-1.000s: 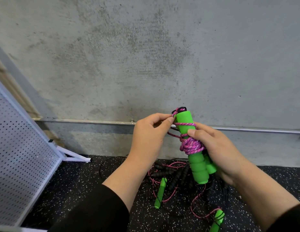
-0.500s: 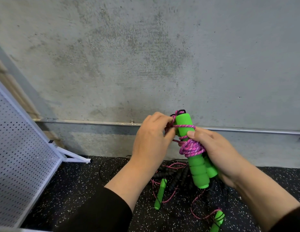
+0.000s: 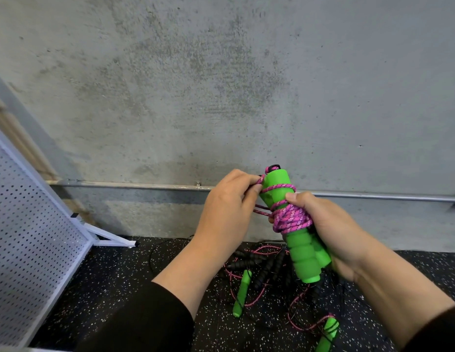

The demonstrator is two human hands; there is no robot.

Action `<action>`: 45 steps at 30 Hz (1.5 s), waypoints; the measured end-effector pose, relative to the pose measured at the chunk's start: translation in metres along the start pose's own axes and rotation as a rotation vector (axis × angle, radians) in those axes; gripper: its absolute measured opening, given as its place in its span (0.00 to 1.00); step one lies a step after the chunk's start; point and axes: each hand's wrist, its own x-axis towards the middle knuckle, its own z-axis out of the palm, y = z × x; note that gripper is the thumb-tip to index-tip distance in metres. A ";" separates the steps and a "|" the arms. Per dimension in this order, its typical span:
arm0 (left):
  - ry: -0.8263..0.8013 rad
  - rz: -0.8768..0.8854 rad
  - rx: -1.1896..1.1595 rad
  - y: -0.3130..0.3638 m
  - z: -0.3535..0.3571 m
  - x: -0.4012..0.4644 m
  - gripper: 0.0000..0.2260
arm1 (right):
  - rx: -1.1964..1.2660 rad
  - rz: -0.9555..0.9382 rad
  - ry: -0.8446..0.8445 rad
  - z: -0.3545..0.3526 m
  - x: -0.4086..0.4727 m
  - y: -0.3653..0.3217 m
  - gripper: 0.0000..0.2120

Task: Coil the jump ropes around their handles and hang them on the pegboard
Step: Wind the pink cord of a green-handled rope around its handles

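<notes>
My right hand [image 3: 330, 235] grips a pair of green foam jump-rope handles [image 3: 301, 255] held upright side by side, its thumb pressing on the pink rope coil [image 3: 292, 218] wound around their middle. A loose turn of rope crosses the upper handle. My left hand [image 3: 229, 209] pinches the pink rope end [image 3: 259, 182] at the top left of the handles. The white pegboard [image 3: 31, 232] leans at the far left.
On the speckled black floor [image 3: 119, 288] below my hands lies a tangle of more ropes: green handles [image 3: 241, 293], black ribbed handles [image 3: 267, 270], pink and black cords. A metal pipe [image 3: 132, 185] runs along the concrete wall. The pegboard's white foot [image 3: 112, 237] juts out rightward.
My left hand has drawn the rope end up beside the top of the handles, adding a turn higher on the upper handle. My right hand keeps its grip, barely shifted.
</notes>
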 end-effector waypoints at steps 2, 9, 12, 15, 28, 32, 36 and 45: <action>0.057 -0.020 -0.015 0.003 0.000 -0.001 0.07 | -0.004 0.004 -0.002 0.000 0.000 0.000 0.12; -0.056 0.073 0.031 -0.001 0.006 -0.003 0.11 | 0.003 0.001 0.015 0.002 -0.002 -0.002 0.18; -0.104 0.087 0.069 -0.001 0.008 -0.004 0.12 | 0.007 0.005 0.017 0.003 -0.004 -0.004 0.12; -0.057 0.042 0.061 -0.002 0.007 -0.001 0.08 | -0.018 0.011 0.021 0.004 -0.005 -0.003 0.12; -0.410 -0.210 -0.100 0.009 -0.003 0.004 0.08 | 0.033 0.065 0.015 0.001 -0.007 -0.006 0.17; -0.451 -0.156 -0.020 0.009 -0.008 0.003 0.10 | 0.042 0.090 -0.022 0.001 -0.009 -0.006 0.15; -0.415 -0.150 -0.071 0.005 -0.009 0.003 0.06 | 0.075 0.096 -0.038 0.002 -0.009 -0.006 0.16; -0.271 -0.198 -0.309 0.005 -0.011 0.002 0.04 | 0.088 0.117 -0.020 0.000 -0.005 -0.006 0.30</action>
